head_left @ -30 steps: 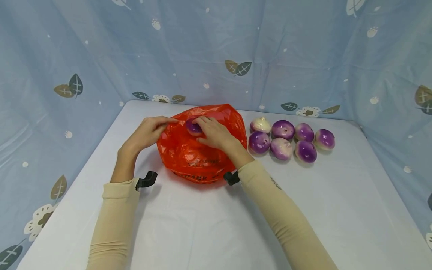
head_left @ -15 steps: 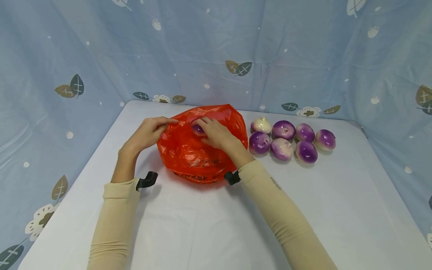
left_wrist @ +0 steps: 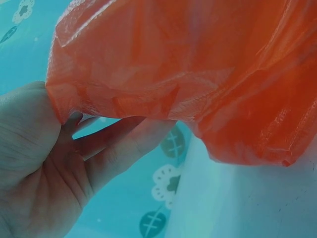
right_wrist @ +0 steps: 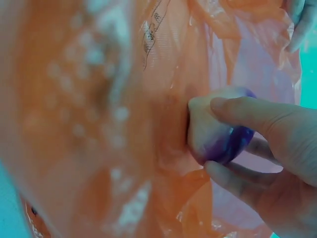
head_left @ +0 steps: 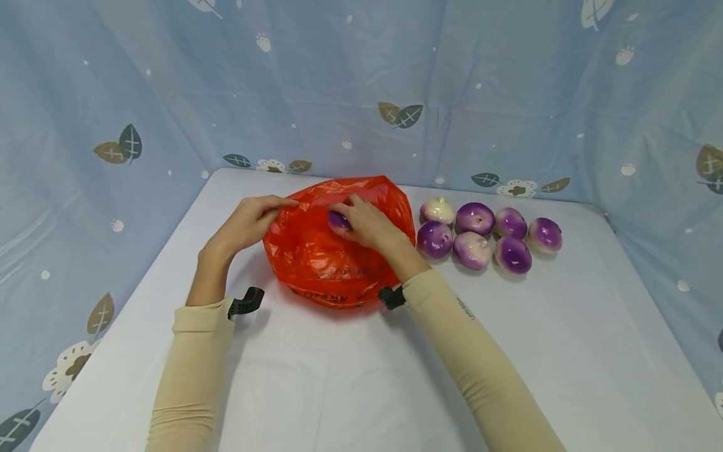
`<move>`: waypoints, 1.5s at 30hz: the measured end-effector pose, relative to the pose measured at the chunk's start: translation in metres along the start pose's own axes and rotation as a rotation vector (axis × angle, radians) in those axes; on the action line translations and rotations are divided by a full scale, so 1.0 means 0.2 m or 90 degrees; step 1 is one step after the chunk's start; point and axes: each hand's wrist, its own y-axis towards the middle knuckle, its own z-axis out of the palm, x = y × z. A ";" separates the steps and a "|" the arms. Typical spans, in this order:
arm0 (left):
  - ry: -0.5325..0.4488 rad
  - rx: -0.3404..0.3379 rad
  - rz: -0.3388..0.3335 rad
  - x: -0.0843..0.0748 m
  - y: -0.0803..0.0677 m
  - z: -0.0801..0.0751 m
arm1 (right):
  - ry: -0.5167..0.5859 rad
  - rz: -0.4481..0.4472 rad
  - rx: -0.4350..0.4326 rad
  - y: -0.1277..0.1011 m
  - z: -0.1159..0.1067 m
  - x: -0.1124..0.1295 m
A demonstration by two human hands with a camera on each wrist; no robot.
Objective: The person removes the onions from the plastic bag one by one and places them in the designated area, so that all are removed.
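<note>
A red plastic bag (head_left: 339, 257) lies spread on the table with its mouth facing up. My left hand (head_left: 243, 223) pinches its left rim between thumb and fingers; in the left wrist view the bag's edge (left_wrist: 148, 64) hangs over those fingers. Inside the mouth, my right hand (head_left: 369, 226) holds a glossy purple-and-white onion (head_left: 339, 221). The right wrist view shows thumb and fingertips round that onion (right_wrist: 213, 129), its pale pointed end facing the bag's inner wall. The bag's bottom and anything beneath the onion are hidden.
Several more purple-and-white onions (head_left: 474, 218) sit grouped in two rows right of the bag, close to its edge. A white-covered table (head_left: 316, 383) bears everything. Behind it hangs a blue patterned curtain (head_left: 316, 75). Black wrist mounts (head_left: 246, 301) stick out from the sleeves.
Inside the bag's mouth, my right hand and the onion have shifted slightly right and toward me. My left hand keeps its place on the rim, and the other onions stay put.
</note>
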 end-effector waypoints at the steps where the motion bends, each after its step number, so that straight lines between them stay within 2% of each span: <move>1: -0.001 0.000 0.000 0.00 0.00 0.00 | 0.001 -0.002 -0.001 0.00 0.00 0.00; 12: 0.001 -0.003 0.008 -0.01 0.00 0.00 | 0.037 0.028 -0.005 -0.03 0.00 -0.02; 28: 0.001 0.000 0.008 0.00 0.01 0.01 | 0.076 0.037 -0.005 -0.08 0.00 -0.04; 38: 0.007 -0.008 0.014 -0.02 0.00 0.01 | 0.107 0.016 -0.068 -0.16 -0.04 -0.05; 45: 0.007 -0.017 0.025 -0.01 0.00 0.01 | 0.130 0.010 -0.086 -0.21 -0.06 -0.06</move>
